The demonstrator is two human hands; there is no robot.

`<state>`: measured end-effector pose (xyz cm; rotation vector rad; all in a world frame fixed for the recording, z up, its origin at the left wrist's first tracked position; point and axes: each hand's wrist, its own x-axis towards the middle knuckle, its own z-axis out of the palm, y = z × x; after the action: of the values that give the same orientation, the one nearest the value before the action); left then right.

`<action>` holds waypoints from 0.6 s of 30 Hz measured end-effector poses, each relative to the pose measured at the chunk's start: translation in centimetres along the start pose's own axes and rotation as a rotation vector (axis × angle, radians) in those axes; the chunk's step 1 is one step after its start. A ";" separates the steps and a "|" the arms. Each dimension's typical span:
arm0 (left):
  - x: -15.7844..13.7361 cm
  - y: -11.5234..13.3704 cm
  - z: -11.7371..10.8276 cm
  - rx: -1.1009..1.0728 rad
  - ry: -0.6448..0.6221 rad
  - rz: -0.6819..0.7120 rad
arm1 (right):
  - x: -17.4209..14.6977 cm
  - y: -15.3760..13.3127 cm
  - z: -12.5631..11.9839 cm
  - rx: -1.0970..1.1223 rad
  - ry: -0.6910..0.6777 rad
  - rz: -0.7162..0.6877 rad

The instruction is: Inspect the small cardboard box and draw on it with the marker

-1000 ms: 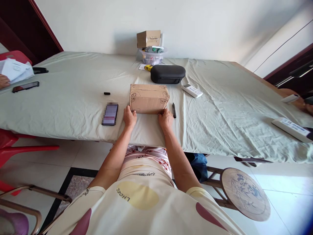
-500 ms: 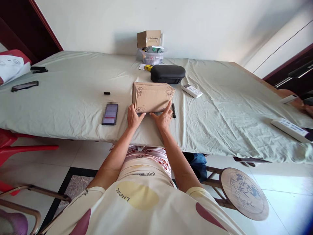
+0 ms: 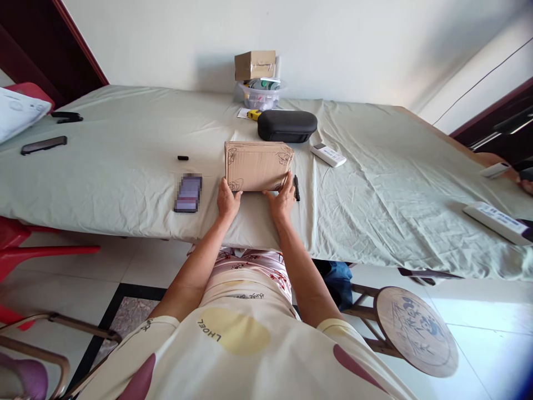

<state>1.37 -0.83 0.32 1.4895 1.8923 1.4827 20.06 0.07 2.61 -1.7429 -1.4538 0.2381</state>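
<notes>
Between my two hands is a brown cardboard box [image 3: 259, 166] with dark scribbled drawings at the corners of its facing side. My left hand [image 3: 229, 200] grips its lower left corner, the thumb along the bottom edge. At the lower right corner my right hand [image 3: 281, 200] holds it the same way, fingers up the side. Just right of that hand a black marker pen [image 3: 296, 188] lies on the cloth. Its small black cap [image 3: 182, 158] seems to be the piece lying to the left, above a phone [image 3: 188, 193] with a blurred screen.
Behind the box are a black zip case [image 3: 287, 126], a yellow tape measure [image 3: 254, 115] and a plastic tub [image 3: 261, 99] with a smaller carton [image 3: 255, 65] on top. A white device [image 3: 328, 155] lies to the right. Another person's arm [image 3: 487, 160] shows at the far right.
The box has turned slightly, so its facing side now looks squarer to me and its left side shows less. Both hands stay on its lower corners; the right has closed more around its corner.
</notes>
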 end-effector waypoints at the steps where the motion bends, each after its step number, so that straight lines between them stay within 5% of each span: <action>1: 0.1 -0.1 0.0 -0.003 -0.004 -0.012 | 0.1 0.2 0.0 0.000 -0.007 -0.003; 10: 0.8 -1.3 -0.1 -0.094 0.069 -0.042 | 0.8 1.7 0.3 0.136 -0.020 -0.047; 18: 0.9 0.1 -1.7 -0.071 0.098 -0.103 | 0.7 1.7 -0.3 0.217 -0.042 -0.080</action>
<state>-0.15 -0.98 1.37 1.2904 1.9195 1.5835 21.73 0.59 1.84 -1.5107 -1.4661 0.3776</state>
